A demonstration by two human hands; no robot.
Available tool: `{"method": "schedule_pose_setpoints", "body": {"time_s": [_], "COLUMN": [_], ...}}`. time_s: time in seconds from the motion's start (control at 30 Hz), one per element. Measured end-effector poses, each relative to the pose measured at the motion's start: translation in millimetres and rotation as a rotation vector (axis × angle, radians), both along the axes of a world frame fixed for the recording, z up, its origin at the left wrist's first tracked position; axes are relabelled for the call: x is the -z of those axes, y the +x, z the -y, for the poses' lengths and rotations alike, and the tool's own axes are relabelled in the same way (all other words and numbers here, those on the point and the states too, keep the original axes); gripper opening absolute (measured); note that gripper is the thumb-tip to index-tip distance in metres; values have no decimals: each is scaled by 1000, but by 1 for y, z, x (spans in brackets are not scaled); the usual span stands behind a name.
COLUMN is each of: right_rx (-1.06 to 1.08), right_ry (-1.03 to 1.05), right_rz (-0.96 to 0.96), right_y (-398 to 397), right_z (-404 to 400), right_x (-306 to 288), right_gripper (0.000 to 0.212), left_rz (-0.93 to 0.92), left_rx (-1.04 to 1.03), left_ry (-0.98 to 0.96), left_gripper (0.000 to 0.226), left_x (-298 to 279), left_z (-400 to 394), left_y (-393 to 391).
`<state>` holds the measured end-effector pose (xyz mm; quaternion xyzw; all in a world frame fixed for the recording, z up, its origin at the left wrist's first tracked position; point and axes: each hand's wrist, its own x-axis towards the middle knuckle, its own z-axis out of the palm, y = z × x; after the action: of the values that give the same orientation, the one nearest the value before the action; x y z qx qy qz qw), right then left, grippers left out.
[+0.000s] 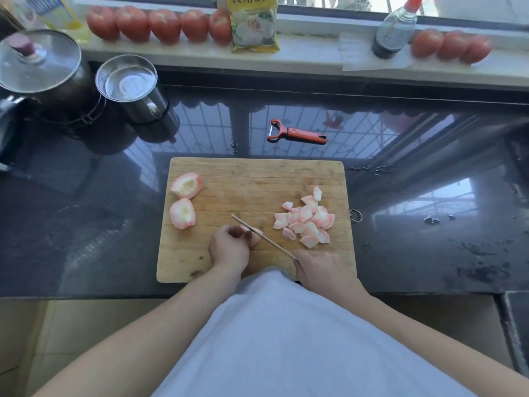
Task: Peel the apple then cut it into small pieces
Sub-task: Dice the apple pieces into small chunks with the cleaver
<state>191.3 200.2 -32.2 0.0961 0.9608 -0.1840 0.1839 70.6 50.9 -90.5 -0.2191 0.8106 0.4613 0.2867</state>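
A wooden cutting board (252, 179) lies on the dark counter. Two peeled apple quarters (186, 185) (182, 213) sit at its left side. A pile of several small cut pieces (307, 222) lies at its right. My left hand (229, 247) holds a peeled apple piece (254, 237) down near the board's front, fingers curled over it. My right hand (320, 267) grips the handle of a knife (262, 236), whose thin blade runs up-left across that piece, right beside my left fingers.
An orange peeler (297, 133) lies on the counter behind the board. A steel cup (128, 84) and a lidded pot (40, 64) stand at the back left. Tomatoes (160, 24), a yellow packet (254, 24) and a dark bottle (395, 32) line the windowsill.
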Motion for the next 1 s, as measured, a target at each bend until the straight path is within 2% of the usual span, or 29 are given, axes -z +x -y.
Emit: {"method": "schedule_pose_setpoints", "body": {"time_s": [0.17, 0.3, 0.33, 0.4, 0.47, 0.53, 0.6, 0.67, 0.73, 0.83, 0.9, 1.0], "right_rx": [-39, -60, -53, -30, 29, 109, 208, 262, 270, 254, 268, 304], "right_ry": [27, -9, -29, -30, -29, -48, -87, -115, -110, -107, -110, -123], "right_rz": [49, -33, -75, -138, -76, -19, 31, 3, -42, -42, -4, 10], "right_y": [-4, -4, -2, 1, 3, 3, 2, 3, 5, 6, 7, 8], "right_z": [-2, -1, -1, -5, -6, -6, -8, -12, -14, -16, -16, -16], "right_x": [-6, -11, -10, -7, -6, -6, -9, -11, -12, -11, -8, -7], "right_gripper": [27, 69, 68, 50, 27, 16, 14, 14, 22, 13, 20, 29], "left_rz": [18, 9, 1, -19, -27, -31, -56, -110, -149, -168, -172, -75], "left_rx": [11, 15, 21, 11, -5, 24, 118, 256, 326, 341, 356, 357], "left_ry": [12, 13, 10, -10, -19, -16, -18, -57, -63, -23, -44, -75], "left_gripper": [22, 16, 14, 11, 13, 16, 23, 30, 22, 12, 11, 20], "left_x": [2, 6, 6, 0, -1, -2, -4, -3, -2, 0, -2, -9], "left_z": [1, -1, -3, -6, -6, -7, -7, -6, -3, 2, 5, 8], "left_y": [2, 3, 2, 1, 0, -1, -1, -1, 0, 1, 1, 2]}}
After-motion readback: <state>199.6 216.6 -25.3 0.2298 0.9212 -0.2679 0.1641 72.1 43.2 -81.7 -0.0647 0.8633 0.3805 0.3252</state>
